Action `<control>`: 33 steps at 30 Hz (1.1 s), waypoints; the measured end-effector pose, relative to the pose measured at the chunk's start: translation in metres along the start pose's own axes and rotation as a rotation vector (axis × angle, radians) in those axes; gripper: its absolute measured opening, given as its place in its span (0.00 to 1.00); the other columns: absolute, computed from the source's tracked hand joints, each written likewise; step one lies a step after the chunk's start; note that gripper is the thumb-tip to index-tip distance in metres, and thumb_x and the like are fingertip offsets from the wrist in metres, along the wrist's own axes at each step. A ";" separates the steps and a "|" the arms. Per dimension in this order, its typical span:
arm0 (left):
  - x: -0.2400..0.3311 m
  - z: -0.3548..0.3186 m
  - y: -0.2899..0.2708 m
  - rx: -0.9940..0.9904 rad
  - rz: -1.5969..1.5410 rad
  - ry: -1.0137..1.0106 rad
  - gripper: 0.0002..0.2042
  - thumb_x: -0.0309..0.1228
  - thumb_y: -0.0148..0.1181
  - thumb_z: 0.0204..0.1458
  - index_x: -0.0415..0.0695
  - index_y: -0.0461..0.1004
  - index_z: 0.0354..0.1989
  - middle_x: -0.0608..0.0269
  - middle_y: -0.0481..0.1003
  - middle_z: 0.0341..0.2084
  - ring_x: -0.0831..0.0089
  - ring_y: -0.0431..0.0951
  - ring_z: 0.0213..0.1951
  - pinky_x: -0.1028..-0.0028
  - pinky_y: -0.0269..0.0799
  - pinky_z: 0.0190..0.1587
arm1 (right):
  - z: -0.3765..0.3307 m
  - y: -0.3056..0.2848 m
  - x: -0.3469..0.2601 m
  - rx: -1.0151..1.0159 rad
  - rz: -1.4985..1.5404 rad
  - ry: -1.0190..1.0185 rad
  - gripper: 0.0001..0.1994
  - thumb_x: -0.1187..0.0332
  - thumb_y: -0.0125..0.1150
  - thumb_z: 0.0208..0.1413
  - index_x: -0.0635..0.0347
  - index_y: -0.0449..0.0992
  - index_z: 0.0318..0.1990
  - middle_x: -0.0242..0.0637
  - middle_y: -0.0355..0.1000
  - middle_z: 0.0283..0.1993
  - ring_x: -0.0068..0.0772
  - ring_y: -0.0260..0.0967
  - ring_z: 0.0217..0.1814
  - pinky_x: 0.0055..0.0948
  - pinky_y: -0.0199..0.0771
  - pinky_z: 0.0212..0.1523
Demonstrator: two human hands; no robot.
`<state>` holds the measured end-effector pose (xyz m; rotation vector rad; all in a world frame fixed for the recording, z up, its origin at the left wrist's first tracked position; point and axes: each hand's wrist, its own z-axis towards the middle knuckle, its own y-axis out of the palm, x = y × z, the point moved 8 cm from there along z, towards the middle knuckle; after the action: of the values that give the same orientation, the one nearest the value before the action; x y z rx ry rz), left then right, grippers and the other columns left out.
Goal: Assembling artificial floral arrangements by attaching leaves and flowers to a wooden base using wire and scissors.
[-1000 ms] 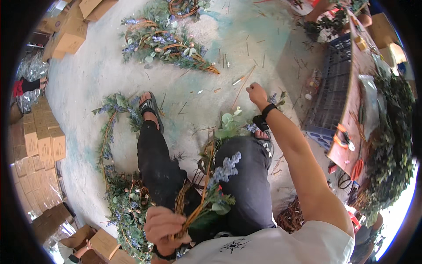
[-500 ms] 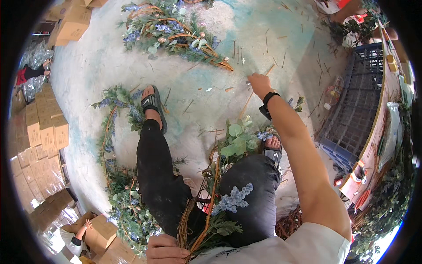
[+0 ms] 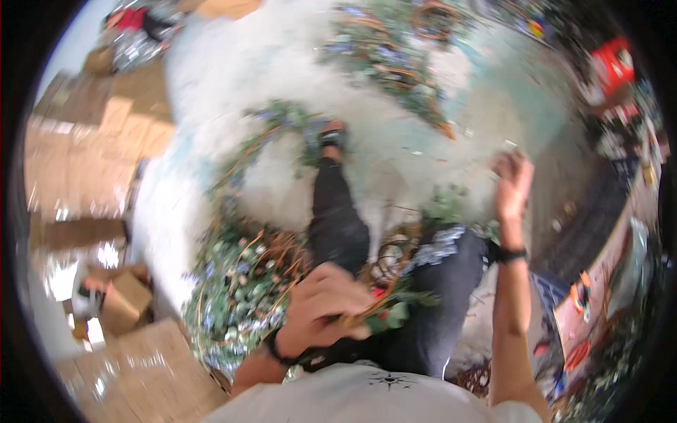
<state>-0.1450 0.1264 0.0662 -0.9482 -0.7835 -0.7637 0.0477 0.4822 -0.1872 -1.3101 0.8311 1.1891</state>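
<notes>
My left hand point(image 3: 328, 303) is closed around the stem end of a twig garland point(image 3: 416, 254) over my lap. The garland has brown vine stems, green leaves and a sprig of pale blue berries point(image 3: 438, 247) resting by my right thigh. Its upper part leans between my knees, with broad eucalyptus leaves point(image 3: 448, 203) at the far end. My right hand point(image 3: 513, 183) is raised over the floor to the right, blurred, its fingers looking apart with nothing plainly in them. A dark band circles each wrist.
More leafy garlands point(image 3: 247, 296) are heaped to my left, and another leafy piece point(image 3: 395, 63) lies farther ahead. Cartons point(image 3: 84, 162) are stacked at the left. A dark crate point(image 3: 589, 218) and a board with orange-handled tools point(image 3: 581, 292) stand at the right. Another person sits at far left.
My right hand has drawn back and right from low over the floor, its fingers loosening. My left hand has risen with the garland. The view has swung left.
</notes>
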 end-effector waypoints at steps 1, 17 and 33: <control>0.001 0.000 0.001 0.004 -0.012 0.034 0.22 0.39 0.83 0.44 0.46 0.83 0.45 0.61 0.87 0.41 0.63 0.84 0.39 0.65 0.77 0.44 | -0.011 -0.020 -0.032 -0.024 -0.034 -0.035 0.20 0.69 0.56 0.75 0.67 0.66 0.69 0.47 0.73 0.62 0.37 0.76 0.57 0.37 0.80 0.57; 0.013 -0.027 0.006 0.145 0.066 0.055 0.17 0.34 0.80 0.49 0.44 0.82 0.45 0.61 0.84 0.43 0.61 0.79 0.41 0.65 0.74 0.48 | -0.254 -0.092 -0.442 -0.557 0.560 -0.430 0.16 0.59 0.77 0.60 0.55 0.72 0.38 0.46 0.76 0.33 0.41 0.79 0.34 0.35 0.80 0.34; 0.086 -0.043 -0.011 0.473 0.517 0.296 0.25 0.35 0.76 0.52 0.37 0.79 0.57 0.46 0.78 0.58 0.47 0.77 0.59 0.54 0.73 0.61 | -0.311 -0.098 -0.482 -0.747 1.396 -0.482 0.11 0.67 0.66 0.64 0.59 0.82 0.51 0.57 0.82 0.37 0.50 0.81 0.34 0.31 0.81 0.35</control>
<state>-0.1015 0.0657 0.1270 -0.5512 -0.4002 -0.2355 0.0763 0.1075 0.2575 -0.7589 0.9563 2.9893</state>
